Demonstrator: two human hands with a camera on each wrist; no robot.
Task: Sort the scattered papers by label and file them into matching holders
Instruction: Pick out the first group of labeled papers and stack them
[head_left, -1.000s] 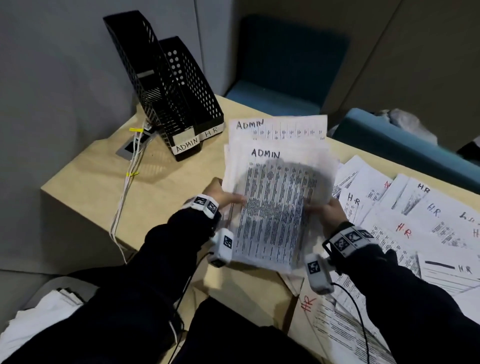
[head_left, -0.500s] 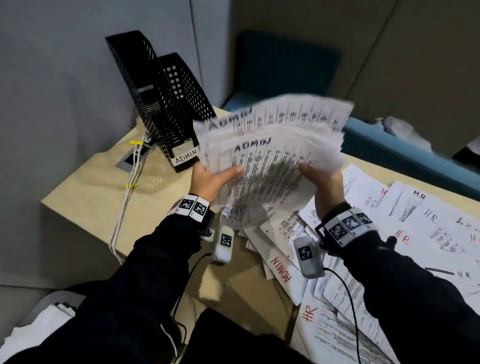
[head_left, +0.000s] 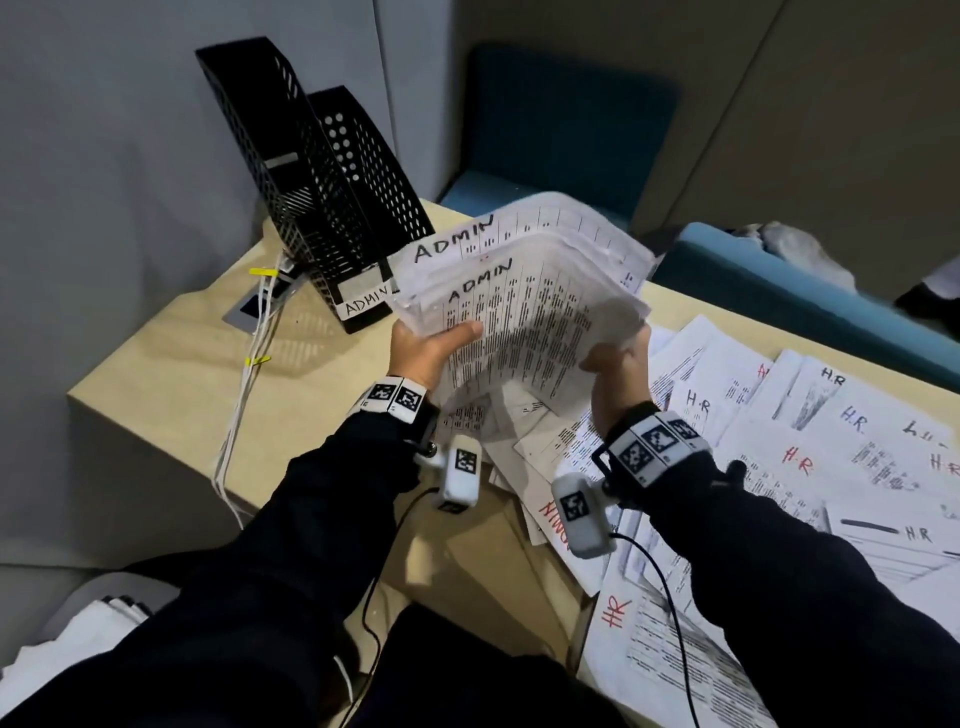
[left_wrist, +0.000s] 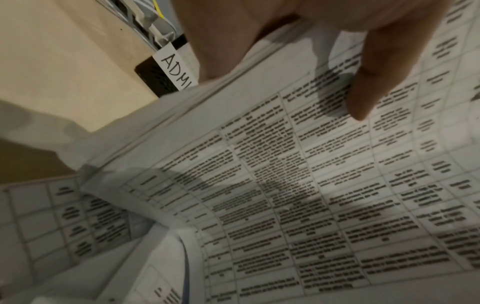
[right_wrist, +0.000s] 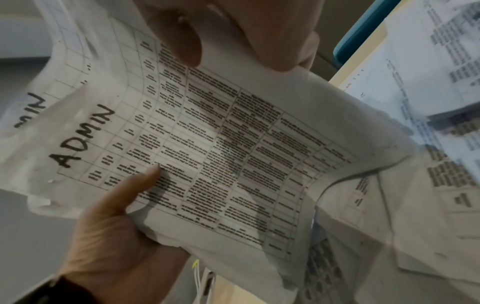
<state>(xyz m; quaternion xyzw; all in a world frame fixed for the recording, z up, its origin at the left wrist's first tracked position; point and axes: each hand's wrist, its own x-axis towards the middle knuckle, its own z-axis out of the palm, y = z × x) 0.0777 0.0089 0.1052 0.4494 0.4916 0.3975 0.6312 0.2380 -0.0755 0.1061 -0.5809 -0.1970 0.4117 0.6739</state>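
Observation:
A bent stack of printed sheets marked ADMIN (head_left: 524, 306) (left_wrist: 298, 185) (right_wrist: 207, 144) hangs above the table, held by both hands. My left hand (head_left: 431, 348) (left_wrist: 285, 51) grips its left edge with the thumb on top. Gripping the right edge is my right hand (head_left: 618, 364) (right_wrist: 221, 30); the left hand (right_wrist: 114, 226) also shows in the right wrist view. Two black mesh holders stand at the table's far left corner: the near one (head_left: 291, 182) carries an ADMIN tag (head_left: 363, 304) (left_wrist: 179, 70), while the one behind (head_left: 374, 171) has its tag hidden by the stack.
Several loose sheets marked HR (head_left: 831, 441) cover the right side of the wooden table (head_left: 171, 374), and more lie under my wrists, one marked ADMIN in red (head_left: 553, 525). White cables (head_left: 244, 395) run down the left edge. Blue seating (head_left: 779, 291) stands behind.
Both hands lifted the ADMIN stack off the table and carried it up and leftwards toward the holders; the stack now bends and hides the rear holder's tag. Several sheets stayed on the table.

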